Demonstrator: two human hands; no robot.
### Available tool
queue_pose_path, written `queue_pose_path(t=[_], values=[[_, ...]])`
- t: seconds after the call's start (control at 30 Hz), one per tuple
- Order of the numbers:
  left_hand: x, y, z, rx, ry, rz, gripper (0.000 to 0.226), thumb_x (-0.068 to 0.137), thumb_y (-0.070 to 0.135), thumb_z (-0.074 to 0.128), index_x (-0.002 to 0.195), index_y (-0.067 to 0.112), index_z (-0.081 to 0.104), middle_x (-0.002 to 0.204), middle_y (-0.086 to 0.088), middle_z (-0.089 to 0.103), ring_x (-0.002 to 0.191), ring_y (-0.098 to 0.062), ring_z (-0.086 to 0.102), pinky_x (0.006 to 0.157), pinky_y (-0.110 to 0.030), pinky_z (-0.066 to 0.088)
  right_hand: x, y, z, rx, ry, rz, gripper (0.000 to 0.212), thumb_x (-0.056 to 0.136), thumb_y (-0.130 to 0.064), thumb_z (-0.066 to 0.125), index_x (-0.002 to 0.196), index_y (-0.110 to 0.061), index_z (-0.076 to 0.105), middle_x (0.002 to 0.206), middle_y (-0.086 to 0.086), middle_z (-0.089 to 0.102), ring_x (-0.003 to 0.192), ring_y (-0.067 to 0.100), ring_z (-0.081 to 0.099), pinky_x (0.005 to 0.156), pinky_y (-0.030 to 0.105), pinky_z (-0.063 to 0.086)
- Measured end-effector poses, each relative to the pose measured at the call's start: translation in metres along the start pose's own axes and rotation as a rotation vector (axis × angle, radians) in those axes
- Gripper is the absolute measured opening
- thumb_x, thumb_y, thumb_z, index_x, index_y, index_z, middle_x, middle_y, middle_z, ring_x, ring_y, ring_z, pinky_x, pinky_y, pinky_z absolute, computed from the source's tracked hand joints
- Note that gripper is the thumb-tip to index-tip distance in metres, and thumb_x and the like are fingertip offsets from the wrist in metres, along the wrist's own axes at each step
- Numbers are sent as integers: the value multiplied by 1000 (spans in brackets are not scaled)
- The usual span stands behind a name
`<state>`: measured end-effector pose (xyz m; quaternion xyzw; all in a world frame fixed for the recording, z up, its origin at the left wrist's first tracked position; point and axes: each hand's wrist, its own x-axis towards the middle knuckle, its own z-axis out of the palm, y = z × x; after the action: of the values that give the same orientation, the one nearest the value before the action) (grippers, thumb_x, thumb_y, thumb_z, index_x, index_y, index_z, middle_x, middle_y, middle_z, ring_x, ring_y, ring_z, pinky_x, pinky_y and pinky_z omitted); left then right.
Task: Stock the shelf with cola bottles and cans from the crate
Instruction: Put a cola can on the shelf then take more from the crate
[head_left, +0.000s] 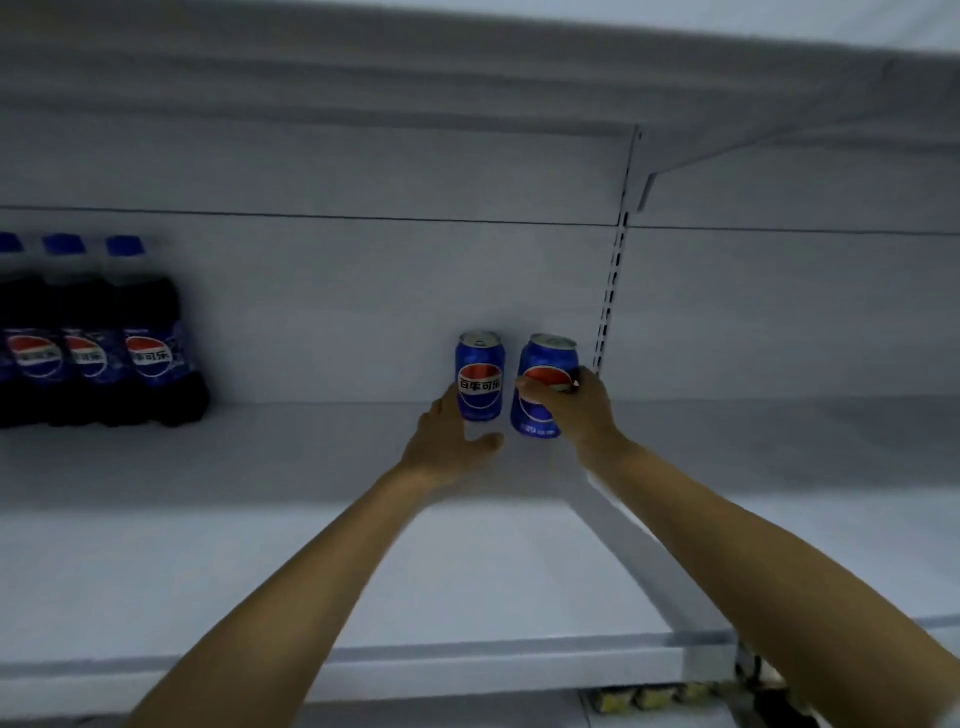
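1. Head view looks into a white shelf (311, 519). Two bare arms reach in toward two blue cola cans set deep on it, close to the back panel (363, 312).
2. The left can (480, 374) stands upright on the shelf with its round logo facing forward. It is just beside the right can (537, 413), and a narrow gap shows between them.
3. The left grip (447, 441) is released. Its fingers lie straight along the left can's left side, touching it or very nearly so. The thumb is spread wide in front of the can's base and apart from it.
4. The right can tilts slightly, its top leaning to the right. Its base sits nearer the shelf's front than the left can's base does. Whether the base rests on the shelf cannot be told.
5. The right grip (582, 405) is grasping the right can. The thumb lies across the front over the logo, and the fingers wrap round the can's right side.
6. A slotted upright (610, 291) runs up the back panel just behind and to the right of that grip. It meets the upper shelf (467, 78) overhead.
7. Three bottles (98, 353) of dark cola with blue caps stand in a row at the shelf's far left. Their labels face forward, and they are well apart from the cans. They are blurred.
8. Yellowish packs (649, 699) show below the shelf's front edge at lower right, too blurred to identify.
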<state>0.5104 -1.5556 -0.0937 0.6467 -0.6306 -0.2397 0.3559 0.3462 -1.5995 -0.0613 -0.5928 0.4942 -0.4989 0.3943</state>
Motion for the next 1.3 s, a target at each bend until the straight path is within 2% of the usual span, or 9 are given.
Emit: queue_pose_path(t=[0.13,0.2,0.33,0.57,0.63,0.97,1.13,1.2,1.3], values=[[18,-5,18,-163,73,-55,102,77,34,75,152,19,7,154,-4,27,141,-25,29,113,-41,30,29,19,11,-1,-9,34,39,70,-23,84,102,-18,62,94,4,67,87,21,65,75,31,53],[24,-6,30,-98,172,-92,100,82,31,71,152,18,1,156,-6,24,141,-25,29,113,-45,30,39,25,15,-3,1,53,43,70,-25,85,106,-15,63,98,5,67,89,21,63,78,32,52],[27,-4,45,26,322,-72,91,81,35,68,152,21,12,148,-7,34,132,-27,39,107,-47,37,52,35,20,14,-13,42,54,67,-26,86,112,-10,61,110,8,68,97,22,64,86,35,53],[30,-9,50,59,333,-56,93,80,36,70,152,21,12,147,-6,34,130,-26,41,106,-43,38,57,42,10,-103,-138,-79,80,60,-14,90,128,-5,48,118,6,63,104,19,62,91,35,52],[32,-10,51,64,335,-50,95,80,36,71,152,20,12,147,-6,33,130,-26,41,105,-42,38,56,45,5,-166,-162,-93,81,62,-6,88,130,-4,43,120,9,60,106,22,60,91,35,51],[32,-10,50,31,336,-48,99,77,36,74,152,22,12,148,-5,33,131,-23,41,105,-39,39,64,48,10,-238,-153,-52,75,71,-8,82,134,-5,41,131,14,56,119,30,55,89,29,45],[26,-8,41,-154,300,-24,92,80,26,74,151,23,17,151,-3,30,136,-21,35,109,-31,32,37,40,9,-234,-20,-38,99,73,-19,82,150,-10,20,151,15,28,140,29,28,110,38,29],[17,-7,31,-152,308,-30,91,83,27,72,152,21,12,155,-3,23,140,-20,28,111,-30,28,20,31,12,-176,-8,-104,90,74,-20,81,146,-11,28,146,12,36,135,27,35,107,31,31],[-10,-7,6,-164,333,-54,89,84,31,71,152,23,13,156,0,22,141,-19,27,113,-36,30,-14,7,33,-63,-84,-126,83,70,-30,81,141,-15,39,135,4,50,123,21,50,105,37,42]])
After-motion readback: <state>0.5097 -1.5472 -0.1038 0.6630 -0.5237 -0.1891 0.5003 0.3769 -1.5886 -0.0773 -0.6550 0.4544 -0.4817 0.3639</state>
